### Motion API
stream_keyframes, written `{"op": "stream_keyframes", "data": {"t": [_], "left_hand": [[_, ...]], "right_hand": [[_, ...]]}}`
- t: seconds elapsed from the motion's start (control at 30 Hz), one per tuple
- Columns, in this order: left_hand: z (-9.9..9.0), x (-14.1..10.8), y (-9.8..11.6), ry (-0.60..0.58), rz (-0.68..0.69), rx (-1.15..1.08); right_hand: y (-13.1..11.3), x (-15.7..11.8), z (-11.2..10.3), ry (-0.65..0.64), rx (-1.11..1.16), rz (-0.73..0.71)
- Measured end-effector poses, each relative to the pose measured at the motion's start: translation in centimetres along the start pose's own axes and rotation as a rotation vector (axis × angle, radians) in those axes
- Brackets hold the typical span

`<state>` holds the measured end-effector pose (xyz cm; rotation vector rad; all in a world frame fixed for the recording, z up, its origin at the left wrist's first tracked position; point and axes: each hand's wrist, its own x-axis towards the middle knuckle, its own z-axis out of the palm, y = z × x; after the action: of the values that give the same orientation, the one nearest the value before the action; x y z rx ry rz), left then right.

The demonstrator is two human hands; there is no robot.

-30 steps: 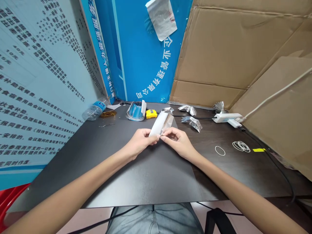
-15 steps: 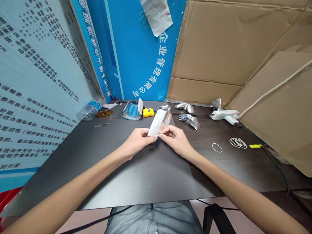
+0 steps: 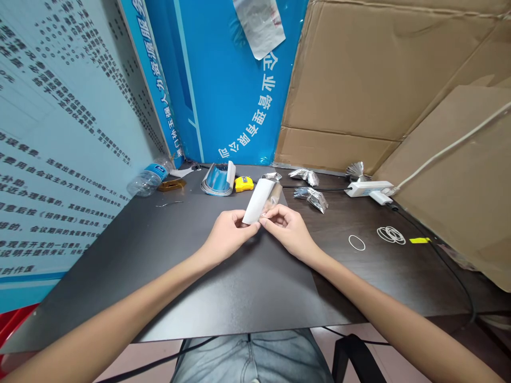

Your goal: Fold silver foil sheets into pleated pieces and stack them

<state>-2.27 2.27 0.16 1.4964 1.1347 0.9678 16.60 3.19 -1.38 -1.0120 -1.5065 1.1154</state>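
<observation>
A white strip [image 3: 257, 201] stands tilted above the dark table, with a clear plastic piece [image 3: 273, 196] along its right side. My left hand [image 3: 230, 234] pinches the strip's lower left corner between thumb and fingers. From the right, my right hand [image 3: 288, 227] grips the lower end of the clear plastic, its thumb close to my left thumb. Behind the strip's top lies a silvery bundle [image 3: 272, 176]. The fingertips partly hide the lower edges of both pieces.
Behind my hands are a yellow tape measure [image 3: 244, 184] and a curved blue stack [image 3: 218, 180]. Silvery bundles [image 3: 311, 198], a power strip [image 3: 368, 188] and white rings [image 3: 391, 234] lie to the right. A plastic bottle [image 3: 148, 179] lies at the back left.
The whole view has shifted very slightly. My left thumb has moved a little to the right, nearer my right thumb; the grip looks the same.
</observation>
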Motion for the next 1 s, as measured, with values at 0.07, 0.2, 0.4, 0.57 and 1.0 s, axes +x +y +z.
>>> {"op": "stream_keyframes", "data": {"t": [0.07,0.2,0.4,0.57,1.0], "left_hand": [[0.01,0.0,0.0,-0.008,-0.01,-0.007],[-0.01,0.07,-0.1,-0.021,-0.021,-0.016],[-0.07,0.28,-0.36,-0.023,-0.07,-0.161],[0.01,0.4,-0.31,-0.036,-0.166,-0.395],[-0.11,0.31,-0.02,-0.084,-0.197,-0.555]], "right_hand": [[-0.04,-0.04,0.02,0.006,-0.012,0.009],[-0.04,-0.14,-0.03,0.006,-0.041,0.022],[-0.02,-0.24,-0.01,-0.001,-0.058,-0.017],[-0.31,-0.38,0.18,0.073,0.034,-0.103],[-0.2,-0.37,0.03,0.001,0.275,0.176]]}}
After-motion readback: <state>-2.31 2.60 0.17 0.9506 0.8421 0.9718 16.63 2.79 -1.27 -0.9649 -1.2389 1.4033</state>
